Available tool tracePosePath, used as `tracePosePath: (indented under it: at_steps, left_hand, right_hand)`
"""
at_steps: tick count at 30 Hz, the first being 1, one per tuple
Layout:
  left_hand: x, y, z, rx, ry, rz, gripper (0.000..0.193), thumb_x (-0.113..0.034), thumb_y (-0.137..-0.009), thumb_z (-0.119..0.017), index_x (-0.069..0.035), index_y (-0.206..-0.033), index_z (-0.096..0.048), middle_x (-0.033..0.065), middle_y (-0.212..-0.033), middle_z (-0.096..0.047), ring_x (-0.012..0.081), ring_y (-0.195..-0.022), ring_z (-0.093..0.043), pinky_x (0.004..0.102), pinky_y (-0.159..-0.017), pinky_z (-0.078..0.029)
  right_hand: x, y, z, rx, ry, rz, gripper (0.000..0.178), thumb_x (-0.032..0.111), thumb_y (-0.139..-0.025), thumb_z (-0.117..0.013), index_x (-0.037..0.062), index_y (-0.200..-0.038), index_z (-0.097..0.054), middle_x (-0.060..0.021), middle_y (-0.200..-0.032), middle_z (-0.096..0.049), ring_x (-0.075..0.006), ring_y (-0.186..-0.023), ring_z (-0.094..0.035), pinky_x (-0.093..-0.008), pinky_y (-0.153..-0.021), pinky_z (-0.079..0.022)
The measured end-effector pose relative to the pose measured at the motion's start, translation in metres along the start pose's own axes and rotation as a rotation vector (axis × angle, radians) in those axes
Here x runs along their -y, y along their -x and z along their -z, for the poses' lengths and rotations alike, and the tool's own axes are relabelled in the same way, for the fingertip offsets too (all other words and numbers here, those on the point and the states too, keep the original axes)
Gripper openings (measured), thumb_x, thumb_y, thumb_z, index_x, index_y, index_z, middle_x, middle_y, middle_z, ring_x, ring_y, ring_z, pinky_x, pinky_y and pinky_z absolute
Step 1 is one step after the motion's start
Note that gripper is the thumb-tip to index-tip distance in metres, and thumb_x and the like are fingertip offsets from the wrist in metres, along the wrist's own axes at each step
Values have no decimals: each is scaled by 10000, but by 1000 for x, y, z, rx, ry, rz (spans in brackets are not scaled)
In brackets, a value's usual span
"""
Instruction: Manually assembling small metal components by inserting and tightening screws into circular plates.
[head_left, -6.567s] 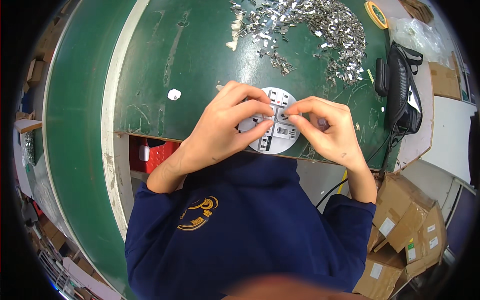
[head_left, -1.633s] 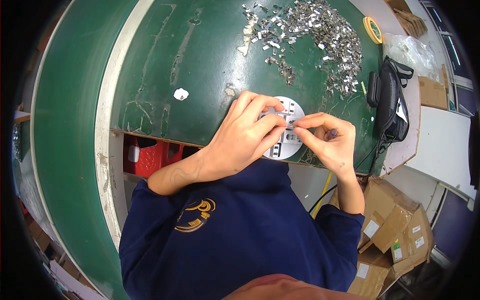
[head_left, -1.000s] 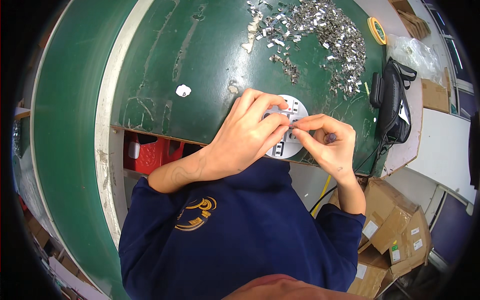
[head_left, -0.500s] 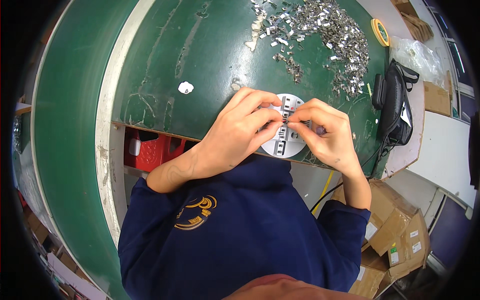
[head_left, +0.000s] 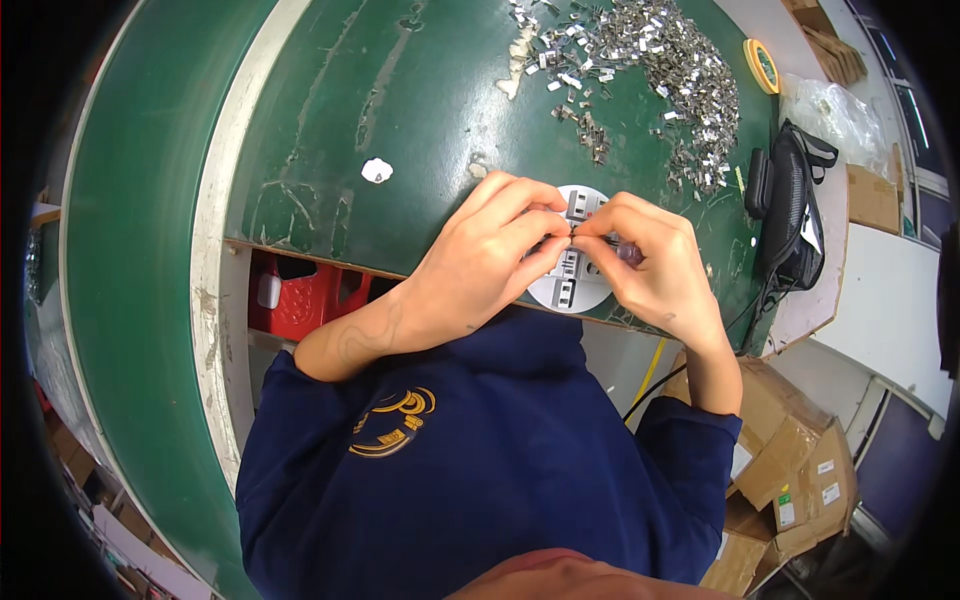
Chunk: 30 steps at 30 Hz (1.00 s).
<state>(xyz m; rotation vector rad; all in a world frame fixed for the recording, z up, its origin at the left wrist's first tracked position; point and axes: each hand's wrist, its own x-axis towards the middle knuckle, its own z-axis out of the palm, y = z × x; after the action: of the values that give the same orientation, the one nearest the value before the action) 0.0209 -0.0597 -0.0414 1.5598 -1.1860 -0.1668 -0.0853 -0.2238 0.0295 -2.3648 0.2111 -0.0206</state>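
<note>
A round pale-grey fixture [head_left: 541, 291] with slotted blocks lies at the table's near edge, partly covered by my hands. My left hand [head_left: 500, 238] is closed in a pinch over its middle, thumb and index fingertips together. From the other side my right hand [head_left: 660, 258] pinches at the same spot, so the fingertips of both hands nearly meet. Whatever they grip there is too small and hidden to name. A rounded purplish, see-through end [head_left: 630, 254] shows inside the curl of my right hand; the rest of it is hidden.
Small metal clips [head_left: 695, 85] lie heaped at the far right of the green table [head_left: 420, 120]. A yellow tape roll [head_left: 761, 66], a clear plastic bag [head_left: 835, 115] and a black bag [head_left: 797, 205] line the right side. Below are a red plastic container [head_left: 300, 305] and cardboard boxes [head_left: 790, 450].
My right hand has shifted slightly left, its index finger and thumb closer to the left fingertips. My left hand stays nearly in place; the whole view has shifted slightly.
</note>
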Motion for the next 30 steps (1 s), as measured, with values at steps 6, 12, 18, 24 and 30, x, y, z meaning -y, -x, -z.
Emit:
tracePosePath:
  at_steps: [6,12,18,24,30]
  left_hand:
    - [2,-2,2,12,-29,-23,198,-22,-761,-781,-19,-932,-683,88,-1074,-660,258,-951,-615,351,-817,-501]
    - [-7,2,12,122,-61,-5,583,-208,-709,-846,3,-1193,-599,147,-1255,-571,322,-1108,-547,417,-927,-465]
    - [-6,-1,8,289,-218,-51,1018,-411,-622,-874,78,-1385,-411,204,-1385,-454,375,-1237,-439,478,-1016,-384]
    - [-5,-4,7,306,-214,-38,986,-391,-622,-874,71,-1373,-433,197,-1371,-468,371,-1230,-448,460,-1024,-372]
    - [-4,-3,12,292,-199,-44,977,-368,-624,-880,72,-1373,-434,200,-1372,-468,372,-1232,-447,449,-1023,-383]
  right_hand:
    - [-2,1,-5,-42,54,106,69,-38,-824,-697,-26,-816,-630,-90,-747,-621,-191,-598,-590,-310,-538,-457]
    - [-9,7,-5,-310,-949,334,330,-1,-963,-547,-4,-640,-481,-65,-579,-464,-170,-468,-444,-333,-454,-388]
    - [0,1,-27,-305,-1057,351,512,283,-1069,-352,121,-585,-328,13,-507,-321,-102,-434,-250,-281,-428,-261]
    - [-3,-2,-48,-465,-822,381,532,302,-1071,-358,103,-579,-319,7,-494,-310,-116,-424,-248,-308,-435,-268]
    - [-3,-9,-24,-302,-869,403,540,323,-1068,-362,103,-576,-328,-6,-502,-335,-127,-423,-254,-316,-443,-263]
